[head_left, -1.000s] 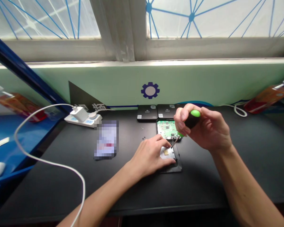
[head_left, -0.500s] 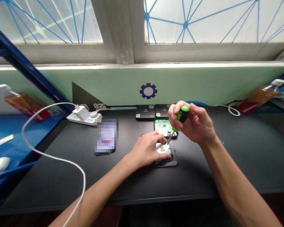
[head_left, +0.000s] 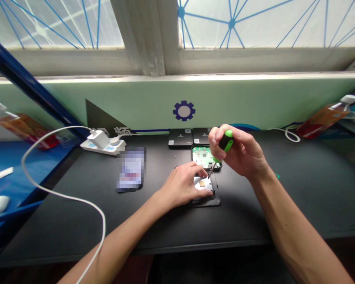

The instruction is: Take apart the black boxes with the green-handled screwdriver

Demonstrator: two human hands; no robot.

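Observation:
My right hand (head_left: 239, 152) grips a green and black screwdriver (head_left: 225, 142) by its handle, fingers wrapped round it. The shaft slants down to the left, and its tip meets the upper right corner of a silver metal plate (head_left: 206, 184) with a small tan square on it. My left hand (head_left: 182, 183) holds this plate, thumb at its near edge and forefinger at its far edge. Beneath the plate lies a flat dark cover (head_left: 208, 202). Just behind is an open black case with a green circuit board (head_left: 201, 157).
Two closed black boxes (head_left: 180, 139) stand against the green wall panel. Tiny screws (head_left: 174, 156) lie left of the circuit board. A phone (head_left: 131, 169) with a blurred screen and a white power strip (head_left: 103, 146) are further left. A white cable (head_left: 77, 199) crosses my left forearm.
The screwdriver handle has turned: its green stripe now shows on the right side. Its tip stays at the plate's corner, and my left hand keeps its hold. The whole view has shifted slightly.

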